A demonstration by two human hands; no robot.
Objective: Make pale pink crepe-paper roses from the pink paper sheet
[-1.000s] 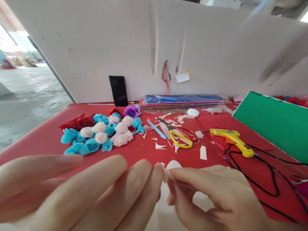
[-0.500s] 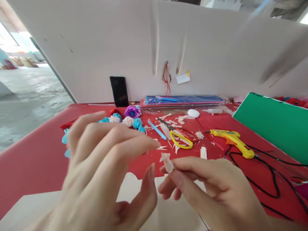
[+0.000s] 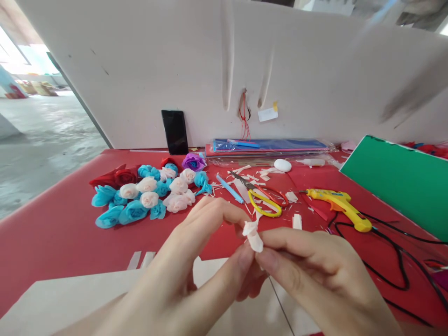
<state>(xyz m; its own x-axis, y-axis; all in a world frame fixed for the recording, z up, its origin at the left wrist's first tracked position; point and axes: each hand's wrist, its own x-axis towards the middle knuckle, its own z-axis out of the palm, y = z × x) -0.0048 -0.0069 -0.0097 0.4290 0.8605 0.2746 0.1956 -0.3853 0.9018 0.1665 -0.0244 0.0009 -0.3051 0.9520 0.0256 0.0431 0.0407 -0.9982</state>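
Note:
A small pale pink crepe-paper flower bud (image 3: 254, 238) is between my two hands in the middle of the head view. My right hand (image 3: 311, 270) pinches its base between thumb and forefinger. A thin dark wire stem (image 3: 282, 305) slants down below that grip. Curled round the bud from the left, my left hand (image 3: 206, 252) has thumb and forefinger closed against its side; the exact contact of the fingertips is partly hidden. White paper (image 3: 80, 301) lies on the red table beneath my hands.
Finished blue, pink, red and purple paper flowers (image 3: 150, 199) cluster at the left. Scissors (image 3: 264, 203), a light blue stick (image 3: 229, 189) and paper scraps lie ahead. A yellow glue gun (image 3: 338, 205) with black cord and a green board (image 3: 402, 182) are at the right. A phone (image 3: 175, 132) leans on the wall.
My left hand has come down and right from its raised, open pose and closed at the bud. The flowers it covered now show. My right hand with the bud has shifted slightly right.

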